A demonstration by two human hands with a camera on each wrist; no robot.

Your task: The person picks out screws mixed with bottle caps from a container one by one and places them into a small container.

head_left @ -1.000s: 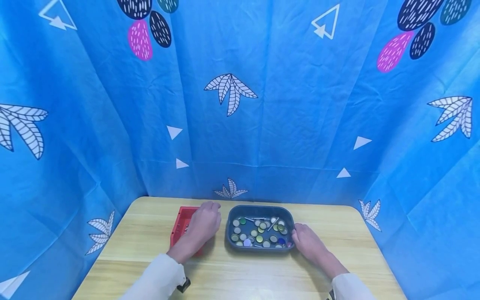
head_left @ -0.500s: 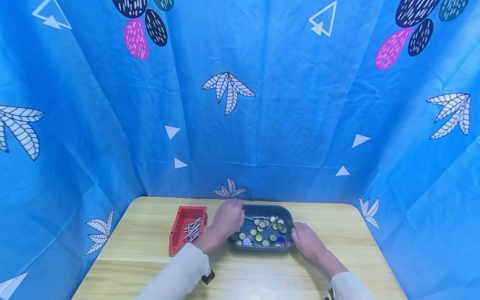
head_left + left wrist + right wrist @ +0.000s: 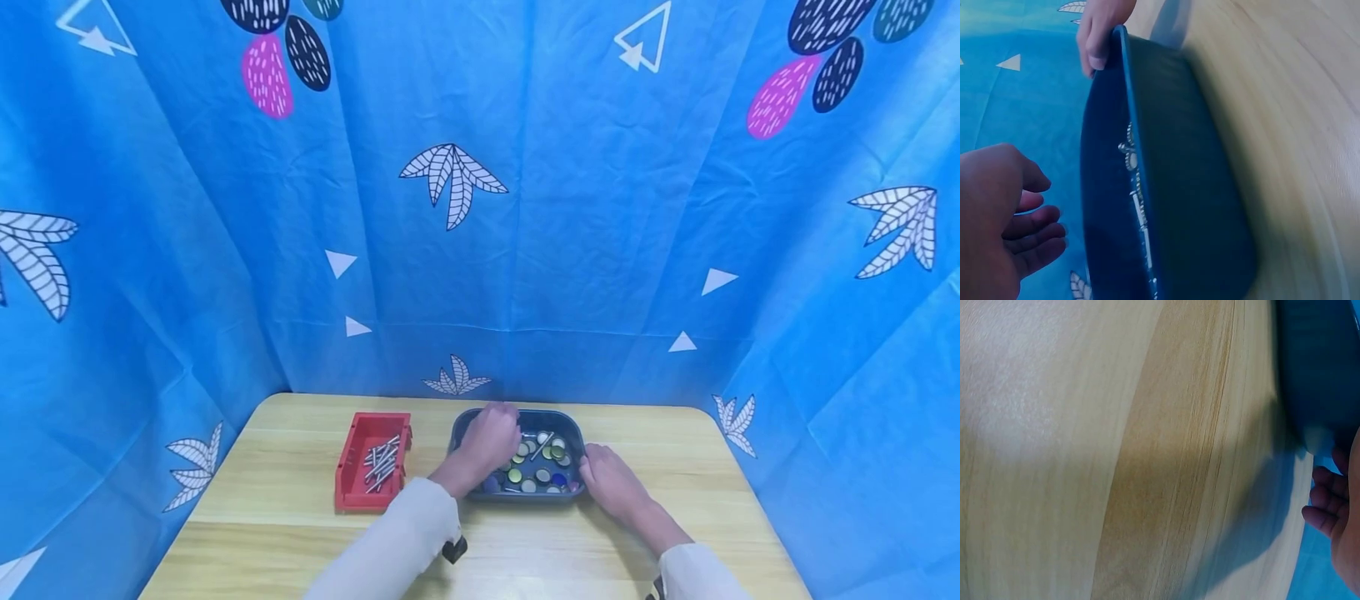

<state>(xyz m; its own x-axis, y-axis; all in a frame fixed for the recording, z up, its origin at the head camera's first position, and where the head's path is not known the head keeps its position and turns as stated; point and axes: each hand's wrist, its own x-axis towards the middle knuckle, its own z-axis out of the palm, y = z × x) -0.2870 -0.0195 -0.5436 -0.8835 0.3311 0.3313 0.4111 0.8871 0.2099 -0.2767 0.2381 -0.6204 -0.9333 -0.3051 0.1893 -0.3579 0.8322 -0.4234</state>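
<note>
A dark blue-grey tub stands on the table, with bottle caps of several colours and a few silver rods inside. My left hand is over the tub's left half and hides part of what lies there. In the left wrist view its fingers are loosely bent above the tub, and nothing shows between them. At the tub's right end, my right hand grips the rim, thumb on the inner side in the left wrist view. The right wrist view catches only some of its fingers beside the tub's end.
To the left of the tub sits a red bin with a pile of silver metal rods. Both stand on a wooden table. Behind and at both sides hangs a blue patterned curtain.
My left hand has moved right from over the red bin to over the tub, uncovering the bin's rods. My right hand has stayed at the tub's right rim.
</note>
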